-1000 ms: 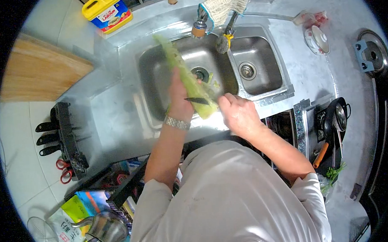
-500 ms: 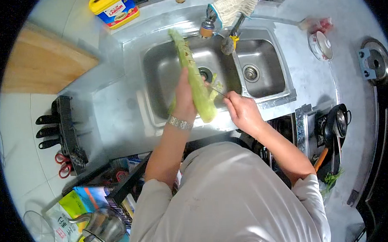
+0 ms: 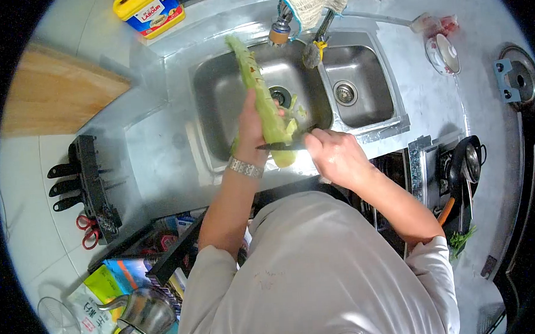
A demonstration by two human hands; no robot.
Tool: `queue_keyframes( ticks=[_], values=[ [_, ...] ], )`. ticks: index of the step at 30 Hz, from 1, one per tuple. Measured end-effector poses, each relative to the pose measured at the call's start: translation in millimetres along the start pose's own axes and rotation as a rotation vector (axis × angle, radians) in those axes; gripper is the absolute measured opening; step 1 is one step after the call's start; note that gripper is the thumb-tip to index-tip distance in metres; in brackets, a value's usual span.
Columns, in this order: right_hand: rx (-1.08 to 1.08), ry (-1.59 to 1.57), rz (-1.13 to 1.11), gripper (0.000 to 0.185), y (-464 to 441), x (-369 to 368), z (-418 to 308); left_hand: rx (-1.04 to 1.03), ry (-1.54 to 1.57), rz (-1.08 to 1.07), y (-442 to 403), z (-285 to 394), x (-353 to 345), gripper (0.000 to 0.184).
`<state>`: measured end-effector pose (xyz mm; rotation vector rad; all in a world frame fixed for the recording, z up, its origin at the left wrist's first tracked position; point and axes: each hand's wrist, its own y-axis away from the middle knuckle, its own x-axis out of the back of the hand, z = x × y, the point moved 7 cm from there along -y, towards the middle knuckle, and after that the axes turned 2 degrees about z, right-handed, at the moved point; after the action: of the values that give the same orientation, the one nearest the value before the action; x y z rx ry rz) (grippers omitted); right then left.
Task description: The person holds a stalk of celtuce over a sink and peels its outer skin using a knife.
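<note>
So we've got the long green stalk (image 3: 256, 87) tilted over the big sink basin (image 3: 213, 89), its lower end out past the front edge; our left hand (image 3: 251, 126) is wrapped round its middle, and our right hand (image 3: 337, 155) is clenched on a knife (image 3: 281, 146), blade lying across the stalk near that lower end; can't tell whether the edge is actually biting in

As for how far along we are: the lower stretch looks pale and fairly smooth, so we'd call that part mostly worked; a few green scraps (image 3: 294, 102) sit in the basin by the drain (image 3: 281, 96), and a pale sliver (image 3: 291, 128) sticks out at the stalk's right side, though we can't tell if it's loose or attached; the upper stretch has brownish marks running down it, so we reckon there's a fair bit left up there; the underside is hidden from us

Compared with half a second ago, the big change is the knife; back then it's off to the stalk's right, angled up toward the drain, and now it's swung across the front, tip pointing at our left wrist; the left hand's grip and the stalk's tilt look much the same
</note>
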<state>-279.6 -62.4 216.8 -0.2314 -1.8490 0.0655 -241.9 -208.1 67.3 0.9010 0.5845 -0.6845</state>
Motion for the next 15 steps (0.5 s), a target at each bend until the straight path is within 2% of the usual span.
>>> queue_keyframes(
  ticks=[6, 9, 15],
  values=[
    [-0.066, 0.052, 0.007, 0.011, -5, -16, 10, 0.020, 0.040, 0.085, 5, -3, 2, 0.045],
    [-0.087, 0.019, 0.081, 0.017, -11, -20, 15, -0.008, 0.141, 0.025, 9, -3, -5, 0.044],
    [-0.114, 0.022, 0.024, 0.014, -13, -23, 14, 0.042, 0.172, -0.039, 14, -5, -11, 0.043]
  ],
)
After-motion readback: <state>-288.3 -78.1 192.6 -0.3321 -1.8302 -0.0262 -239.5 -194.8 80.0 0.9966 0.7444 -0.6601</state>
